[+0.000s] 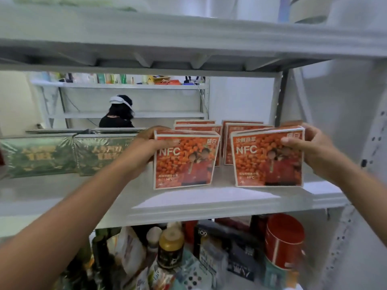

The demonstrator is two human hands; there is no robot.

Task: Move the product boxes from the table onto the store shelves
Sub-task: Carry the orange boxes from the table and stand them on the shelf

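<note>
Two orange NFC product boxes stand upright at the front of a white shelf (188, 201). My left hand (146, 147) grips the left orange box (184, 162) at its upper left corner. My right hand (307, 143) grips the right orange box (268, 160) at its upper right corner. Both boxes rest on the shelf surface, slightly tilted. Behind them stand two rows of more orange boxes (245, 126), mostly hidden.
Two green boxes (41, 155) stand on the same shelf at the left. The shelf above (188, 38) hangs low overhead. Below are bottles (170, 245), a red tin (284, 239) and packets. A person (119, 114) stands beyond the rack, by another shelving unit.
</note>
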